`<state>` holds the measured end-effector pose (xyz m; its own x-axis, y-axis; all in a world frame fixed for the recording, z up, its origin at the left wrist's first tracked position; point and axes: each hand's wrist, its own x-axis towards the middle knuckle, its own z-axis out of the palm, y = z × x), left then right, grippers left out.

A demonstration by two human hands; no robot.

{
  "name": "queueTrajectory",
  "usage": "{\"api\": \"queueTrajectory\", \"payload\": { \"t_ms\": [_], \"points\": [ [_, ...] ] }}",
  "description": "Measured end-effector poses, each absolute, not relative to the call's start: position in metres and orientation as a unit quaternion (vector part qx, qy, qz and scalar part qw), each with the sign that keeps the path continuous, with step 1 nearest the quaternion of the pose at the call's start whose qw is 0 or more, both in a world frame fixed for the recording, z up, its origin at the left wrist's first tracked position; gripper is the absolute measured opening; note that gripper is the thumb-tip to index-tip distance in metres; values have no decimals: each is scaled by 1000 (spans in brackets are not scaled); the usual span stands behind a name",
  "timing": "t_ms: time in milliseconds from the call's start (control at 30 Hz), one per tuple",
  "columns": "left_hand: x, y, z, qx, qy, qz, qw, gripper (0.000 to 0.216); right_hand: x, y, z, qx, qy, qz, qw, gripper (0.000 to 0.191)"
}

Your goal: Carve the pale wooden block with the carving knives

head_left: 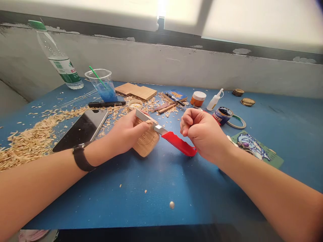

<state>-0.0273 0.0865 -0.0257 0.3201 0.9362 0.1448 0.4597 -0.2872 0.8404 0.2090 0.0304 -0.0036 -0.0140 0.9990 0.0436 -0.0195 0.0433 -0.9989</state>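
My left hand, with a dark watch on its wrist, is closed around a carved wooden block. A red-handled knife lies across the top of the block, its metal blade passing between the left thumb and fingers. The handle slants down to the right, and its end loop reaches the underside of my right hand. That hand is closed, fingers curled with the thumb against them, above the handle rather than wrapped round it. Whatever it might pinch is hidden. A small wood chip sits by the left thumb.
Wood shavings cover the table's left side around a phone. Behind stand a bottle, a cup of blue liquid and flat boards. On the right are an ink jar, a tape roll and a painted green card.
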Motion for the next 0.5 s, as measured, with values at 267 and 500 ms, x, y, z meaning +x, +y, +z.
{"api": "queueTrajectory", "payload": {
  "t_ms": [267, 500],
  "points": [
    [-30, 90, -31, 729, 472, 336, 364, 47, 209, 30, -4, -453, -500, 516, 528, 33],
    [-31, 90, -33, 729, 469, 343, 363, 47, 206, 27, -3, -475, -502, 520, 502, 36]
  ]
}}
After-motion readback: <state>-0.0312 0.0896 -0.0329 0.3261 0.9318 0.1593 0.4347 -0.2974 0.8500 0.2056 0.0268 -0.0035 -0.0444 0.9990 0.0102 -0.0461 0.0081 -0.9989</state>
